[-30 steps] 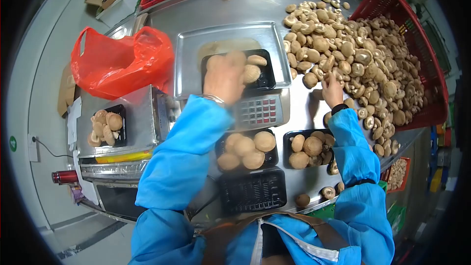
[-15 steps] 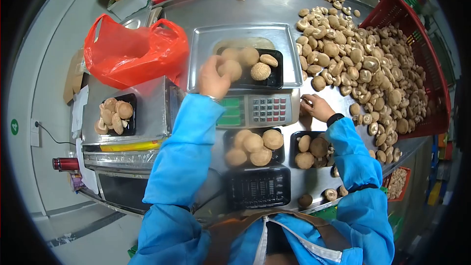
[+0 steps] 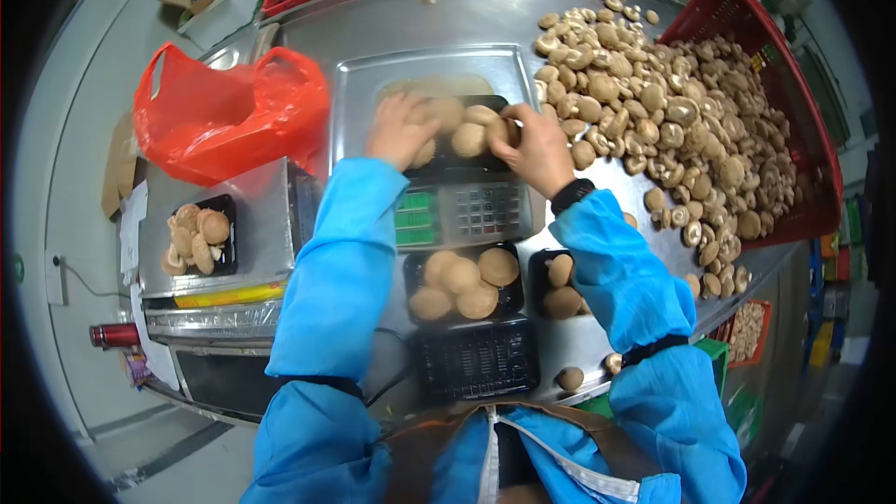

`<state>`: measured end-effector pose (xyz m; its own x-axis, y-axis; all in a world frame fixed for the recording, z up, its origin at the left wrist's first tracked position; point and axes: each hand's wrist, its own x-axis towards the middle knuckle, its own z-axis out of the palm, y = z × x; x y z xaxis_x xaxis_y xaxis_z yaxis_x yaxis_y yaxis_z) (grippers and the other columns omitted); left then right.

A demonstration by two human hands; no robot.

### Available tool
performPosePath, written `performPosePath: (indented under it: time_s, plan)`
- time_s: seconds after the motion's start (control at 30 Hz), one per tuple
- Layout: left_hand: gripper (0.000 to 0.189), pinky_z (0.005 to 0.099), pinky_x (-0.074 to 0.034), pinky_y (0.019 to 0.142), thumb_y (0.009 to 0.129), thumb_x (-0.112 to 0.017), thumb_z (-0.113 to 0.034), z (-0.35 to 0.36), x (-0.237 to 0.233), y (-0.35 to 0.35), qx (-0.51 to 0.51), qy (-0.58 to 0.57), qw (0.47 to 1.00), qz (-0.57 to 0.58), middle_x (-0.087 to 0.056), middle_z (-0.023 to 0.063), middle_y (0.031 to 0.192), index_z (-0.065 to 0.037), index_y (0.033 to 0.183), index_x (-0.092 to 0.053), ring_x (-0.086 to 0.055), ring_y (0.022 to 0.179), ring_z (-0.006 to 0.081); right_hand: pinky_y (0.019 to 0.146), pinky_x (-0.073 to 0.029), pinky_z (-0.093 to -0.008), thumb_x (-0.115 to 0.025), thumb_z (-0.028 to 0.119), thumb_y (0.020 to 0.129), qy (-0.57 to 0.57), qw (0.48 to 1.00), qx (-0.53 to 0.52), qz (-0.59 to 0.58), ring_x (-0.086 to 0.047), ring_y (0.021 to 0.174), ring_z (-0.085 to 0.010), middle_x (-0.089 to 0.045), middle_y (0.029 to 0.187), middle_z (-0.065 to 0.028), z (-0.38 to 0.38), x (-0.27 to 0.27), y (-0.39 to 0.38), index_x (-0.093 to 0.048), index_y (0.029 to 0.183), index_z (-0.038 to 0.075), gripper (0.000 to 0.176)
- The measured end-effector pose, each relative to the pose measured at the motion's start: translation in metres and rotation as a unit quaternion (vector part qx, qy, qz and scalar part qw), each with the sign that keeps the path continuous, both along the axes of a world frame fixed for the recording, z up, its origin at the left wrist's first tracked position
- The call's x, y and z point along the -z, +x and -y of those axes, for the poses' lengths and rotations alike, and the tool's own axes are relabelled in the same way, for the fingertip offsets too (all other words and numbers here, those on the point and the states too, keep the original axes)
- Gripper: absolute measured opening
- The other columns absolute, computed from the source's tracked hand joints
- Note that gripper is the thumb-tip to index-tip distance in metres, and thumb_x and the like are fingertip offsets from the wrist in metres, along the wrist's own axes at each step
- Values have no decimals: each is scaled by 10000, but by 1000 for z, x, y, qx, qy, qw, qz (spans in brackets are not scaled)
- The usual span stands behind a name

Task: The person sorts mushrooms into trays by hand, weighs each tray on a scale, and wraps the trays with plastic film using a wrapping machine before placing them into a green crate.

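On the metal pan [image 3: 350, 84] of a weighing scale lies a black tray [image 3: 467, 168] with several shiitake mushrooms [image 3: 469, 140] in it. My left hand [image 3: 399, 131] is at the tray's left side, its slightly blurred fingers curled against a large mushroom [image 3: 445, 114]. At the right side, my right hand [image 3: 541, 149] grips another mushroom [image 3: 502, 131] between thumb and fingers, partly hiding it. The scale's keypad [image 3: 487, 210] and green display [image 3: 414, 217] face me below the pan.
Nearer me are a filled tray [image 3: 516, 301], a second partly hidden mushroom tray [image 3: 539, 271] and a bare black tray [image 3: 476, 357]. Loose mushrooms [image 3: 644, 112] spill from a red crate [image 3: 821, 149] at right. A red plastic bag [image 3: 224, 121] and another filled tray [image 3: 229, 238] are left.
My right hand has moved from beside the scale up to the tray on the pan and taken hold of a mushroom. My left hand has shifted slightly over the tray's left side.
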<state>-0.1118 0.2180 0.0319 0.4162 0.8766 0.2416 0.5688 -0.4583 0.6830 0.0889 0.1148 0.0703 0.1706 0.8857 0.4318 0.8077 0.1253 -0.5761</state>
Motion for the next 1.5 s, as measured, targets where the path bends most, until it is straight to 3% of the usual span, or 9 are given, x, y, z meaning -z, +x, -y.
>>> performPosePath:
  time_s: [0.3, 0.4, 0.5, 0.7, 0.97, 1.1, 1.3, 1.37, 1.5]
  plan:
    - [568, 408, -282, 1025, 733, -668, -342, 9, -1, -6, 8, 22, 999, 29, -411, 211, 1300, -71, 1207, -511, -336, 1240, 355, 674, -429, -402, -591, 388, 797, -27, 997, 30, 64, -521, 765, -325, -589, 689, -108, 0, 6, -6, -595, 708, 61, 339]
    - [486, 384, -296, 1012, 804, -599, -349, 7, -5, -9, -29, 13, 994, 108, -439, 201, 1278, -57, 1186, -525, -369, 1222, 336, 713, -449, -335, -496, 337, 861, -27, 945, -19, -326, -603, 800, -233, -641, 802, -117, -15, 41, 61, -638, 850, 19, 348]
    - [435, 349, -317, 991, 873, -510, -350, 0, -13, -18, -47, -78, 981, 169, -469, 185, 1252, -35, 1172, -531, -418, 1186, 309, 807, -428, -438, -512, 379, 836, -96, 969, 227, 28, -536, 931, -393, -550, 1063, -223, -13, 62, 105, -549, 1074, 39, 416]
    - [405, 288, -391, 864, 897, -476, -355, -2, -26, -25, -100, -160, 952, 242, -609, 135, 1070, -17, 1090, -588, -556, 1018, 226, 887, -373, -459, -685, 168, 677, -154, 958, 87, 227, -444, 1008, -424, -479, 1087, -230, 28, 137, 131, -372, 1241, 83, 651]
    - [448, 316, -378, 926, 879, -493, -388, 0, -16, -5, -75, -123, 964, 224, -558, 164, 1167, -24, 1132, -559, -522, 1092, 273, 801, -445, -390, -710, 223, 722, 108, 974, -65, -190, -538, 939, -334, -553, 974, -183, -21, -3, 32, -498, 1065, 12, 455]
    - [448, 305, -356, 950, 904, -462, -370, 10, -22, 8, -21, -36, 988, 150, -530, 158, 1199, -18, 1174, -528, -487, 1131, 258, 863, -416, -400, -740, 223, 668, 19, 961, -248, 118, -526, 980, -336, -545, 1033, -154, -44, -14, -30, -521, 1045, 57, 466]
    - [417, 364, -345, 964, 883, -488, -329, 9, -34, -23, -63, -85, 983, 150, -498, 192, 1214, -19, 1160, -528, -442, 1155, 324, 710, -472, -284, -690, 203, 731, 35, 954, -123, -271, -584, 838, -174, -569, 969, -91, -38, -5, 11, -633, 862, 58, 203]
    - [447, 366, -340, 969, 877, -491, -358, 5, -40, -33, -96, -69, 987, 112, -494, 197, 1222, -22, 1170, -527, -438, 1160, 326, 630, -419, -208, -665, 171, 784, -7, 983, -36, -181, -497, 715, -67, -565, 863, 11, -33, 3, 42, -615, 915, 50, 185]
    - [561, 336, -349, 965, 835, -530, -471, -3, -43, -12, -99, -11, 994, 38, -498, 171, 1242, -79, 1234, -498, -453, 1169, 300, 687, -466, -309, -735, 256, 681, -55, 994, -44, -79, -570, 806, -205, -546, 906, -75, -18, -8, 45, -575, 964, 43, 388]
